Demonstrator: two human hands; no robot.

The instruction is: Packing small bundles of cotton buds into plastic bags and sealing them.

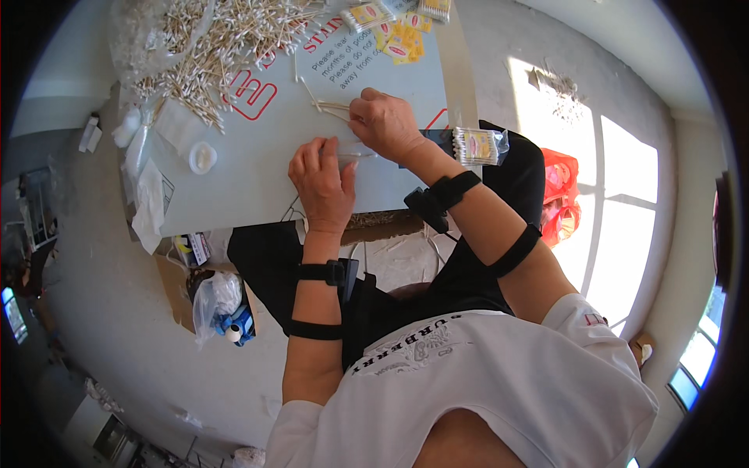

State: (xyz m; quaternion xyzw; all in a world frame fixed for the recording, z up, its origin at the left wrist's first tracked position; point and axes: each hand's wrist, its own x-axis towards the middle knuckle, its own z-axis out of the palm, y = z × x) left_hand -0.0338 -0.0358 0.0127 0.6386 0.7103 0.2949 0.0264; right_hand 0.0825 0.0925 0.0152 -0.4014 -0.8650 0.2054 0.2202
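My left hand (321, 183) rests palm down on the pale tabletop board (257, 187), fingers bent and thumb apart. Beside its thumb and index finger lies a small clear plastic bag (359, 151), with what looks like a thin white stick at it. My right hand (384, 123) is a little farther off and to the right, its fingers curled together. A few cotton swabs (334, 105) stick out leftward from these fingers; the fingertips are partly hidden. A large heap of loose cotton swabs (226, 51) covers the board's far left.
A filled pack of swabs (476, 146) sits at the right edge. Yellow paper cards (404, 40) and another swab pack (367, 15) lie at the far side. A round white container (203, 157) stands left. A red bag (559, 195) and an open box (222, 304) are on the floor.
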